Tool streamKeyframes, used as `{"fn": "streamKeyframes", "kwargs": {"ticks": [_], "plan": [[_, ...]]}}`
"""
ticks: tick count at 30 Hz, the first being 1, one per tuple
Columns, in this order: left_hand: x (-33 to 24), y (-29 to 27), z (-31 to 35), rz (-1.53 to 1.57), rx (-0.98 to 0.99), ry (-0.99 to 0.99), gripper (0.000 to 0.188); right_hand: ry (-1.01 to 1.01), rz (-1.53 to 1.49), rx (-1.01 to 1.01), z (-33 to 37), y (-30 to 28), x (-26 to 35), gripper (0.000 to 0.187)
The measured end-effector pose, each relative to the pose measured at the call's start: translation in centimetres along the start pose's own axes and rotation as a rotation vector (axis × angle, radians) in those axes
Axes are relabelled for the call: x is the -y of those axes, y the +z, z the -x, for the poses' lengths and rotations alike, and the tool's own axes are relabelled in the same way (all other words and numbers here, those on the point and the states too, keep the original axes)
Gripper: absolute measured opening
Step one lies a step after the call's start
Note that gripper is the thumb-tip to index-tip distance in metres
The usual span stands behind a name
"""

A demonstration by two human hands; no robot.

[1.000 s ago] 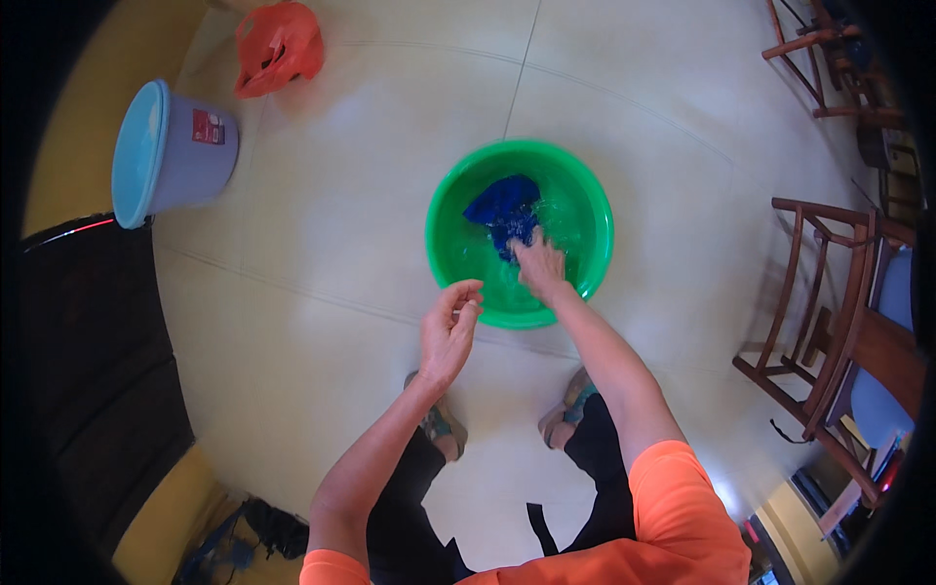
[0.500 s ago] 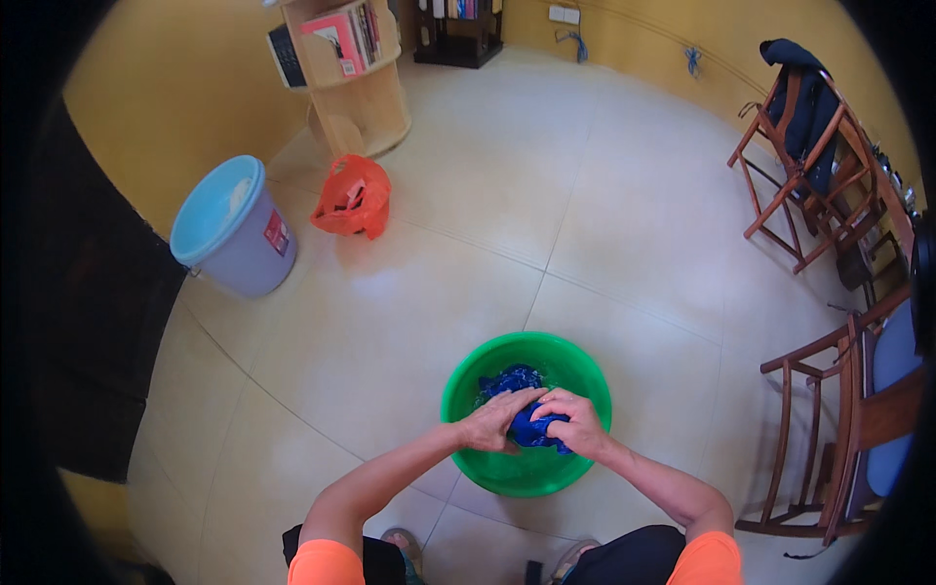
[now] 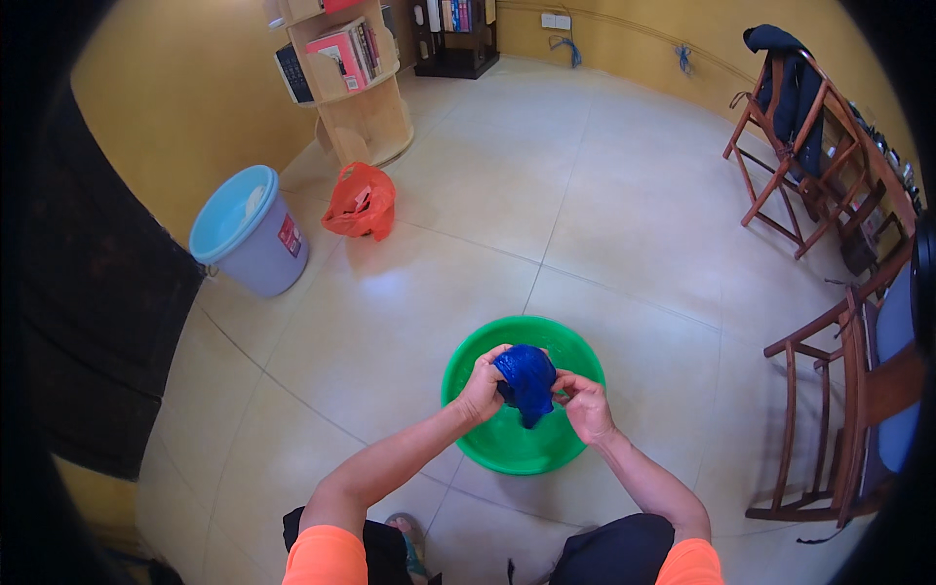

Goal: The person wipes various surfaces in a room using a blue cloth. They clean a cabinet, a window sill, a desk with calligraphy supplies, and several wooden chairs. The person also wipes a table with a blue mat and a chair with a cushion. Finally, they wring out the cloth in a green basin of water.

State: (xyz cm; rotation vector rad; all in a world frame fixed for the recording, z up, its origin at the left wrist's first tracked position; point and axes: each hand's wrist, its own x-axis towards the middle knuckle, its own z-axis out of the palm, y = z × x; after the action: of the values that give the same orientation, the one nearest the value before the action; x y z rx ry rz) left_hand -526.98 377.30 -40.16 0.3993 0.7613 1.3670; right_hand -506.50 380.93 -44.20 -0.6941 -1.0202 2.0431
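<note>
A bunched, wet-looking blue cloth [image 3: 528,380] is held up over a round green basin [image 3: 507,456] on the floor. My left hand [image 3: 483,385] grips the cloth's left side, its fingers partly hidden behind the fabric. On the other side, my right hand [image 3: 583,402] pinches the cloth's right edge between thumb and fingers. A narrower end of the cloth hangs down between the hands. The basin's inside shows a wet sheen below.
A pale bucket [image 3: 255,239] and a red plastic bag [image 3: 361,203] stand at the far left, near a wooden bookshelf [image 3: 366,122]. Wooden chairs [image 3: 846,419] line the right side, one with dark clothing [image 3: 798,97] over it. My knees flank the near side.
Both hands have lifted the blue cloth out of the basin's bottom and moved apart to its two sides. Earlier they pressed together on it inside the basin.
</note>
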Motion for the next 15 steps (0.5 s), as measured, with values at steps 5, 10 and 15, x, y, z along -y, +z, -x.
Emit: {"fn": "streamKeyframes", "kwargs": {"ticks": [5,10,15], "plan": [[-0.5,0.2,0.0,0.097,0.031,-0.021,0.028,0.104,-0.071,-0.095,-2.2,-1.5,-0.6,0.036],[-0.4,0.9,-0.8,0.28,0.133,-0.051,0.049,0.303,-0.189,0.113,-4.1,-1.6,-2.2,0.054],[-0.8,1.4,-0.9,0.323,0.067,-0.13,0.05,0.456,-0.481,0.356,-2.1,1.3,-2.1,0.077]]}}
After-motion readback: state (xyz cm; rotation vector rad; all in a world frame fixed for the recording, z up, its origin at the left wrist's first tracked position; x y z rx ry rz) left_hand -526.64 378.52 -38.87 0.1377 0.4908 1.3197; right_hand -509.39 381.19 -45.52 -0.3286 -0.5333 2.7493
